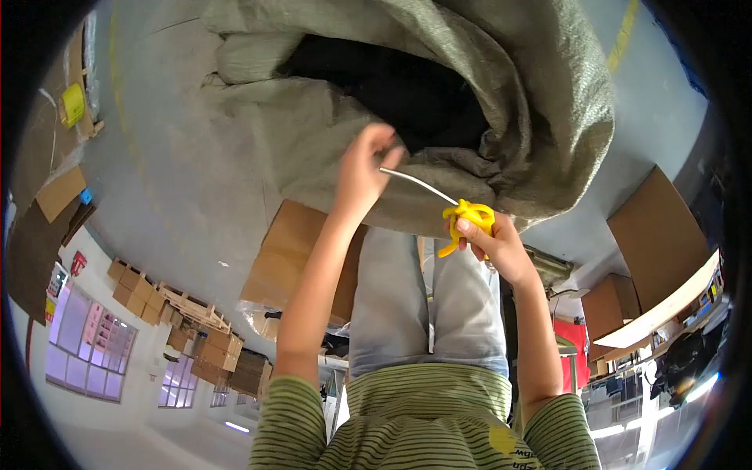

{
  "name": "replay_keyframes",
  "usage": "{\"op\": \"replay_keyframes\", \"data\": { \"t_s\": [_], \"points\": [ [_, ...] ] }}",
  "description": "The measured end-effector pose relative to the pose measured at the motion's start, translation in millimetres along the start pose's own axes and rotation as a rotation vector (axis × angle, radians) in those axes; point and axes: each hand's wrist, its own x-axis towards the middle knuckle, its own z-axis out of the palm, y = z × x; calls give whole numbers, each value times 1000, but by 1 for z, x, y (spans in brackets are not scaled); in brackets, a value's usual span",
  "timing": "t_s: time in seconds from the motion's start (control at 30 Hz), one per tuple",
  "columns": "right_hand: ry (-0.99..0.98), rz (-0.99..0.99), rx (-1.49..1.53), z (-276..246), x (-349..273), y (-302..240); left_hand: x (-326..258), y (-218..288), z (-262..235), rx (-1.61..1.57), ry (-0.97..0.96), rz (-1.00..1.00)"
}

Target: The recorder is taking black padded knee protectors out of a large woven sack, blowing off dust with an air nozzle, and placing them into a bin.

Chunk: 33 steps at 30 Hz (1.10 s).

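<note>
A large grey-green woven sack (540, 102) gapes in front of me, its rim rolled back and black material (392, 82) inside. My right hand (501, 247), just below the near rim, is closed around a bundle of thick yellow loops (471, 218); I cannot make out exactly what it is. From the bundle a thin white strand (423, 186) runs up and left to my left hand (364, 168). That hand is at the sack's near edge, fingers bent and slightly blurred, and appears to pinch the strand's end.
A cardboard box (290, 247) stands on the floor left of my legs. More cardboard (662, 235) leans at the right. Stacked cartons (215, 348) line the wall at the left. A yellow line (121, 94) marks the grey floor.
</note>
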Motion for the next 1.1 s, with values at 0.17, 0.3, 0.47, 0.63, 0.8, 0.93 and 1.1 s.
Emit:
{"op": "replay_keyframes", "data": {
  "t_s": [0.17, 0.3, 0.47, 0.63, 0.8, 0.93, 1.1],
  "points": [
    [30, -63, 250, -14, 4, 7, 59, 5, 69, 490, -134, 177],
    [31, -64, 253, -11, 4, 11, 71, -25, 92, 666, -107, 224],
    [-13, 8, 260, -24, 5, 18, 96, -54, 36, 560, -64, 141],
    [-107, 77, 22, -32, 7, 10, 127, -51, 15, 1020, -419, 47],
    [-114, -14, 43, -27, 14, 25, 135, -38, 14, 1173, -484, 63],
    [299, -16, 271, -25, 25, 47, 114, -15, 5, 746, -222, 48],
    [246, 126, -60, -20, 31, 21, 61, -18, -47, -128, 71, 18]
  ]
}}
